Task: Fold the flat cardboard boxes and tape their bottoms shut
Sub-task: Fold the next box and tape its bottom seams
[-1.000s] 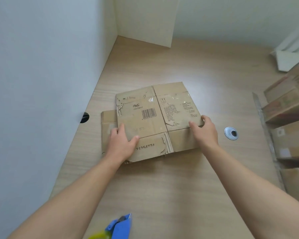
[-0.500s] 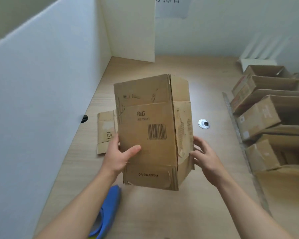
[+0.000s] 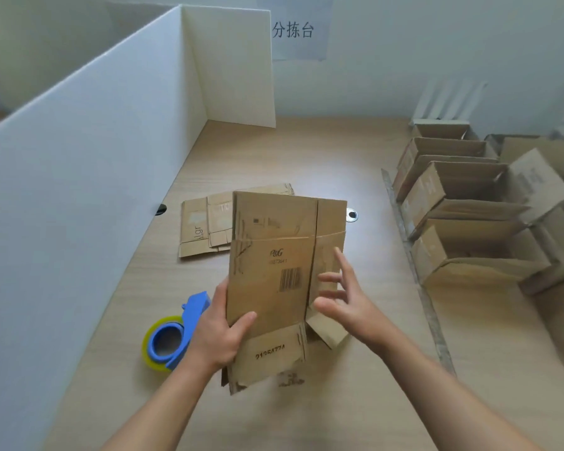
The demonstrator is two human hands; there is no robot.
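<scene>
Worn printed cardboard box [image 3: 274, 278] upright, half-opened above the table; flat boxes [image 3: 205, 226] lying behind.

- A light wooden tabletop [image 3: 306, 151] spreads across the view.
- A white partition board [image 3: 88, 151] stands along its left edge and turns a corner at the far end.
- A paper sign [image 3: 293, 30] with dark characters hangs on the back wall.
- A round metal grommet [image 3: 351, 215] sits in the tabletop, partly hidden.
- A dark hole [image 3: 160, 209], perhaps a cable port, shows at the partition's foot.
</scene>
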